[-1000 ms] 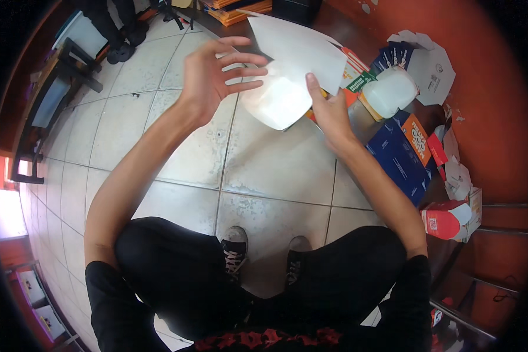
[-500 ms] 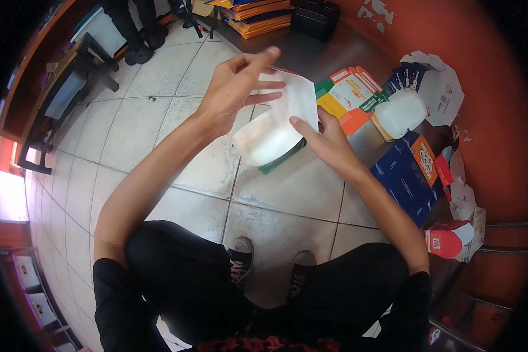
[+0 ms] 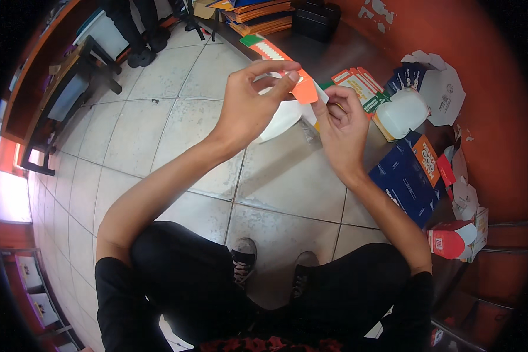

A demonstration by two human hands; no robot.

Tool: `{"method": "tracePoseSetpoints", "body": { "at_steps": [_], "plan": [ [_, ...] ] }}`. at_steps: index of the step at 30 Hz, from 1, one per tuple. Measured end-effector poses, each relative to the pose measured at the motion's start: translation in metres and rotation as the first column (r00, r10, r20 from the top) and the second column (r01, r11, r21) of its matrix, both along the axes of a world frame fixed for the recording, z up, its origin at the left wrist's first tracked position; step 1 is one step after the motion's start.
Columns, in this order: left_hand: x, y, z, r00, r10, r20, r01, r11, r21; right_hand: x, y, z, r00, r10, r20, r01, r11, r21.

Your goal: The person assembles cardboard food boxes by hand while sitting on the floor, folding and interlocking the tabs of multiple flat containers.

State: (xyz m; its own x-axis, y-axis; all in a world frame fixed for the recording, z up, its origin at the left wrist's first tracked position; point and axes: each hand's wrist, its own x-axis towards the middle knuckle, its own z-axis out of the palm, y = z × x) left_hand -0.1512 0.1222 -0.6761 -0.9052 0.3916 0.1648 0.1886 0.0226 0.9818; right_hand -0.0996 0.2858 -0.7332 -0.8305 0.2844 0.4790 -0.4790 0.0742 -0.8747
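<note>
both hands, left hand [image 3: 246, 108] and right hand [image 3: 340, 126], have fingers clamped on a flat orange and white cardboard box [image 3: 296, 88], folding it; next, press the flaps carefully.

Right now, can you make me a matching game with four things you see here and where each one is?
Things:
1. orange-and-white carton blank
2. white plastic jug
3. dark blue flat boxes
4. black sneakers

Places:
A. on the tiled floor, between the knees
B. pinched between both hands
C. on its side, beside the right hand
D. stacked right of the right forearm

Pairs: 1-B, 2-C, 3-D, 4-A
</note>
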Motion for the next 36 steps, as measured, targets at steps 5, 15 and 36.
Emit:
{"method": "tracePoseSetpoints", "body": {
  "at_steps": [5,15,36],
  "plan": [
    [0.003,-0.001,-0.005,0.991,-0.037,-0.127,0.041,0.999,0.029,0.006,-0.007,0.011,0.993,-0.009,0.121,0.014,0.999,-0.038],
    [0.005,-0.005,0.005,0.962,0.036,-0.271,-0.056,0.996,-0.067,0.008,-0.006,0.024,0.973,0.122,0.194,-0.099,0.987,-0.127],
    [0.009,0.008,-0.014,0.986,0.158,-0.055,-0.146,0.973,0.179,0.002,-0.007,0.026,0.968,0.109,0.227,-0.044,0.961,-0.275]
  ]
}}
